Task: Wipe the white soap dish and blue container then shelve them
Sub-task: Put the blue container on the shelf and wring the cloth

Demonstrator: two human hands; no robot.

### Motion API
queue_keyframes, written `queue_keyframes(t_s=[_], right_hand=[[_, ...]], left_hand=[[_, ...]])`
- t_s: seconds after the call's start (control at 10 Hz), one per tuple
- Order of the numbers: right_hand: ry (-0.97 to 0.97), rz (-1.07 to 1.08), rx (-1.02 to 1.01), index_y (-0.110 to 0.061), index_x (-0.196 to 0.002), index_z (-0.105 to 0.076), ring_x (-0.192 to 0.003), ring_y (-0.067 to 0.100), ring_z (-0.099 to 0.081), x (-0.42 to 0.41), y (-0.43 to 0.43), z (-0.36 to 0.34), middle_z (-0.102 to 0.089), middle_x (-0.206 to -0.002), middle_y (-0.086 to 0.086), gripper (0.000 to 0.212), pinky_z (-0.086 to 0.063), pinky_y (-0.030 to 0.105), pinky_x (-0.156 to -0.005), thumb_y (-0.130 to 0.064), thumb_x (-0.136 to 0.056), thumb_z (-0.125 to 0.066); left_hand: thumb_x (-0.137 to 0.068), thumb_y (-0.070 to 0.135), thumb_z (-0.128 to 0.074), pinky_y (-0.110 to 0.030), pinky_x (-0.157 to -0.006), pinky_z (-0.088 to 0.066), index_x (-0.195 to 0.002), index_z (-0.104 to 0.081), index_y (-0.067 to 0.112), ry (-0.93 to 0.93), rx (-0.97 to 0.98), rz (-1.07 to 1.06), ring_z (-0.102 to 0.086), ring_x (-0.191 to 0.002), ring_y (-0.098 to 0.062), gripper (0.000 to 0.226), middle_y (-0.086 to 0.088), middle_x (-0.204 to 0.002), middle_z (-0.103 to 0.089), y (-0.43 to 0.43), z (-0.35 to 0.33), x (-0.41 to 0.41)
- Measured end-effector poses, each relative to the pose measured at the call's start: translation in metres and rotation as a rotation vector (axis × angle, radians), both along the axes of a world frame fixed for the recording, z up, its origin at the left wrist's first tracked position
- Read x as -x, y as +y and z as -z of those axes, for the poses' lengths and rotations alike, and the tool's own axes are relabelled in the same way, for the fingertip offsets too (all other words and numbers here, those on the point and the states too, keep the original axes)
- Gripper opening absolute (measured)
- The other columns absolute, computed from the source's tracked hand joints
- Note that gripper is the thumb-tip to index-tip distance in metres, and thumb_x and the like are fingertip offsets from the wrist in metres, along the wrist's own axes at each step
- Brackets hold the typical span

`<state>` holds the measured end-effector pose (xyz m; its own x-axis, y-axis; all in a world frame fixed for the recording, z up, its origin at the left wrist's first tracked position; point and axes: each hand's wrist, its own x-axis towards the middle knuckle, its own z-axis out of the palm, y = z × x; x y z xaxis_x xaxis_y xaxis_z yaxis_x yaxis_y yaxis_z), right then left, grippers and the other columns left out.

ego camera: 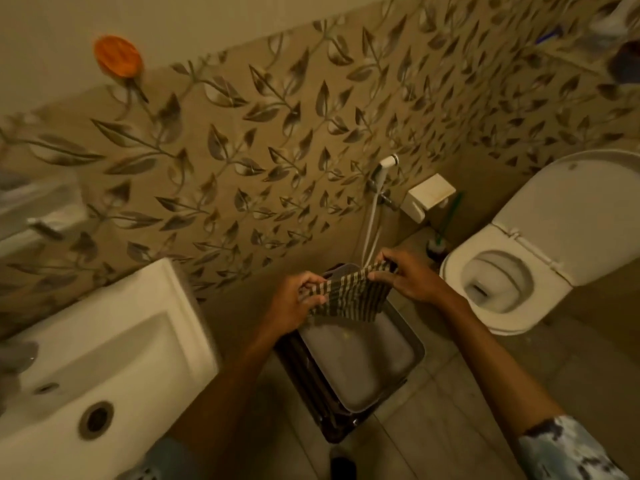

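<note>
1. The left hand (294, 299) pinches one edge of the striped cloth (349, 299) and the right hand (408, 278) grips the opposite edge, fingers curled; the cloth hangs stretched between them, just right of the washbasin (104, 341) and above a grey tub (360, 362) on the floor; probably it is being spread to fold a wiping pad.
2. The cloth looks thin and limp, dark and pale stripes, sagging in the middle.
3. Neither the white soap dish nor the blue container can be made out; an orange dish (117, 57) sits on the wall above the washbasin; wiping seems not yet begun.
</note>
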<state>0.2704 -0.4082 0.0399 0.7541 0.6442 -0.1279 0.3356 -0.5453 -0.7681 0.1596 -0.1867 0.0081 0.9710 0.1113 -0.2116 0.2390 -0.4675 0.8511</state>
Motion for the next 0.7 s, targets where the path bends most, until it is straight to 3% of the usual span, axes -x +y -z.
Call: queue_keyframes(t_s=[0.1, 0.2, 0.3, 0.4, 0.5, 0.6, 0.7], right_hand=[[0.0, 0.004, 0.073, -0.013, -0.078, -0.061, -0.076, 0.026, -0.061, -0.022, 0.002, 0.036, -0.065, -0.078, 0.01, 0.028, -0.049, 0.047, -0.067, -0.039, -0.075, -0.068], [0.028, 0.013, 0.112, -0.019, -0.07, -0.054, -0.078, 0.029, -0.062, -0.041, 0.01, 0.063, -0.067, -0.082, 0.014, 0.022, -0.051, 0.048, -0.07, -0.025, -0.074, -0.075], [0.008, 0.052, 0.147, -0.014, -0.071, -0.053, -0.069, 0.018, -0.055, -0.055, 0.023, 0.077, -0.061, -0.073, 0.004, 0.023, -0.044, 0.024, -0.061, -0.012, -0.076, -0.075], [-0.029, 0.093, 0.1, -0.008, -0.071, -0.056, -0.066, 0.015, -0.053, -0.069, 0.031, 0.09, -0.059, -0.069, 0.002, 0.018, -0.038, 0.026, -0.055, -0.006, -0.077, -0.072], [-0.052, 0.167, -0.003, -0.01, -0.07, -0.057, -0.072, 0.02, -0.064, -0.078, 0.03, 0.107, -0.067, -0.074, 0.006, 0.014, -0.052, 0.04, -0.064, -0.001, -0.076, -0.066], [-0.052, 0.157, -0.127, -0.008, -0.074, -0.059, -0.076, 0.023, -0.066, -0.075, 0.02, 0.131, -0.068, -0.079, 0.007, 0.01, -0.053, 0.038, -0.065, -0.001, -0.082, -0.057], [0.013, 0.072, -0.09, -0.011, -0.077, -0.061, -0.072, 0.019, -0.063, -0.058, 0.002, 0.164, -0.067, -0.077, 0.007, 0.011, -0.051, 0.032, -0.064, -0.003, -0.08, -0.054]], left_hand=[[-0.081, 0.006, -0.066, -0.024, -0.066, -0.045, -0.094, -0.066, 0.011, 0.04, -0.12, -0.009, -0.057, -0.075, -0.001, 0.014, 0.002, -0.085, -0.063, -0.004, 0.027, -0.019], [-0.086, 0.015, -0.058, -0.036, -0.075, -0.051, -0.092, -0.063, 0.009, 0.106, -0.181, -0.06, -0.062, -0.082, -0.019, 0.009, -0.004, -0.088, -0.065, -0.005, 0.053, -0.036], [-0.088, 0.025, -0.048, -0.046, -0.08, -0.052, -0.092, -0.061, 0.009, 0.156, -0.188, -0.129, -0.061, -0.091, -0.028, 0.021, -0.012, -0.093, -0.065, -0.005, 0.067, -0.047], [-0.085, 0.032, -0.036, -0.041, -0.083, -0.048, -0.095, -0.061, 0.008, 0.082, -0.266, -0.175, -0.056, -0.096, -0.029, 0.036, -0.014, -0.099, -0.062, -0.009, 0.073, -0.059], [-0.087, 0.026, -0.034, -0.031, -0.076, -0.041, -0.093, -0.064, 0.005, -0.086, -0.358, -0.228, -0.055, -0.087, -0.024, 0.037, -0.012, -0.094, -0.062, -0.019, 0.067, -0.062], [-0.091, 0.02, -0.04, -0.042, -0.072, -0.05, -0.09, -0.066, 0.003, -0.056, -0.258, -0.251, -0.06, -0.08, -0.025, 0.031, -0.008, -0.086, -0.063, -0.031, 0.084, -0.053], [-0.088, 0.039, -0.046, -0.045, -0.087, -0.05, -0.103, -0.064, 0.006, 0.117, -0.026, -0.392, -0.062, -0.095, -0.027, 0.04, 0.002, -0.09, -0.061, -0.049, 0.107, -0.049]])
